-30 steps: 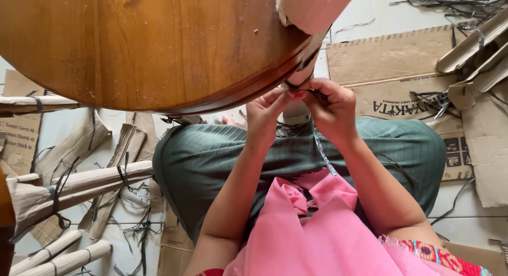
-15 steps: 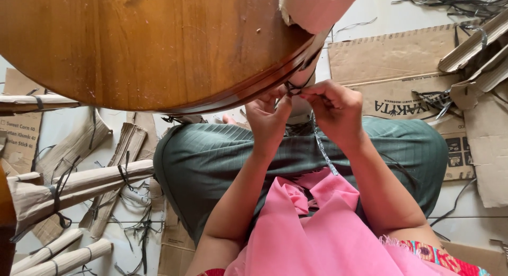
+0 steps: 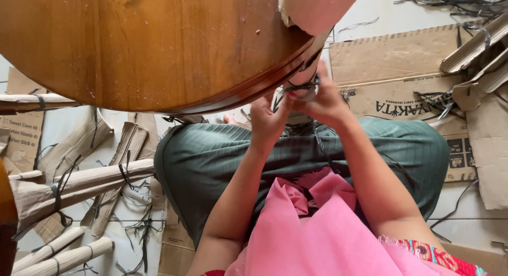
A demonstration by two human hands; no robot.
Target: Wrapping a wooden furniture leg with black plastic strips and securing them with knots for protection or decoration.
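Note:
A large round brown wooden tabletop (image 3: 148, 43) fills the upper left of the head view. Just under its right rim is a pale paper-wrapped leg (image 3: 299, 77) with a thin black strap (image 3: 301, 87) looped round it. My left hand (image 3: 267, 120) pinches the strap with raised fingertips. My right hand (image 3: 328, 104) is closed on the same strap from the right, touching the left hand. A loose end of the strap (image 3: 320, 146) hangs down over my green-trousered lap (image 3: 211, 159). A pink cloth (image 3: 317, 228) lies lower on my lap.
Flattened brown cardboard (image 3: 397, 70) lies on the white floor at the right, with rolled cardboard pieces (image 3: 476, 43) and black strap scraps (image 3: 455, 1). At the left are several paper-wrapped furniture legs (image 3: 79, 183) tied with black straps, and more strap scraps.
Both hands stay at the table's rim. My left fingertips have risen to the strap, and the two hands have drawn closer together.

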